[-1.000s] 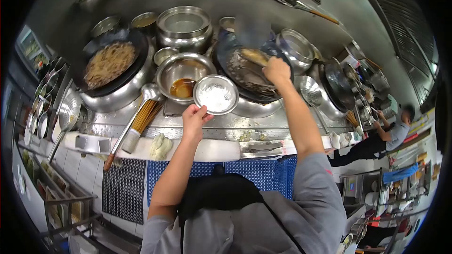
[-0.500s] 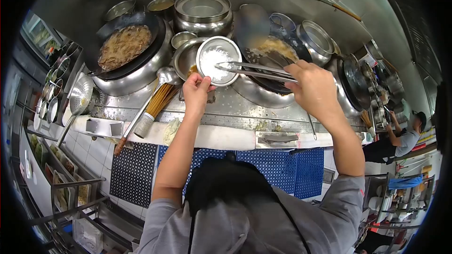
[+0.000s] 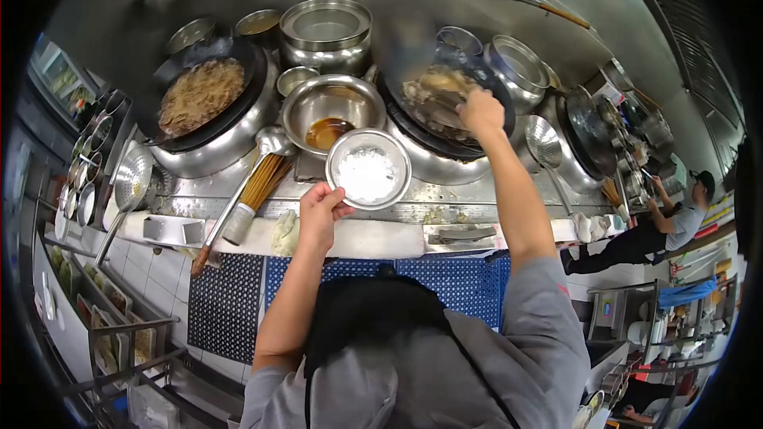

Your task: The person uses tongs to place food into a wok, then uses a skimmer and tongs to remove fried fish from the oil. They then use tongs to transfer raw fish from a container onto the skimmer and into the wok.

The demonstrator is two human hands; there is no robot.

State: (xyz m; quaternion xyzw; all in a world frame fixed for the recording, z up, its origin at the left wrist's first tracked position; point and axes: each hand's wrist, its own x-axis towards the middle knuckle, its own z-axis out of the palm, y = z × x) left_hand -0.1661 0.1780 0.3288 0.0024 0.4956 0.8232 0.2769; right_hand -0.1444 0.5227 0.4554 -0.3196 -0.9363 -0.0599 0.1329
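My left hand point(image 3: 319, 218) pinches the rim of a small steel bowl point(image 3: 369, 175) of white powder, held level over the counter edge. Just behind it stands a wider steel mixing bowl point(image 3: 299, 108) with brown liquid at the bottom. My right hand point(image 3: 482, 114) is closed around metal tongs point(image 3: 450, 100), which reach into the right wok point(image 3: 499, 94). Pale pieces of food point(image 3: 433, 86) lie in that wok, partly blurred by steam. The tips of the tongs are hard to make out among them.
A left wok point(image 3: 258, 71) holds bubbling brown food. Near it lie a ladle point(image 3: 274, 141), a bamboo brush point(image 3: 266, 183) and a skimmer point(image 3: 135, 179). Another skimmer point(image 3: 544, 143) rests right of the right wok. A lidded pot point(image 3: 327, 40) stands behind. A co-worker point(image 3: 675, 218) stands far right.
My right hand has carried the tongs from the powder bowl forward into the right wok. The powder bowl has come slightly nearer to me, uncovering the mixing bowl behind it.
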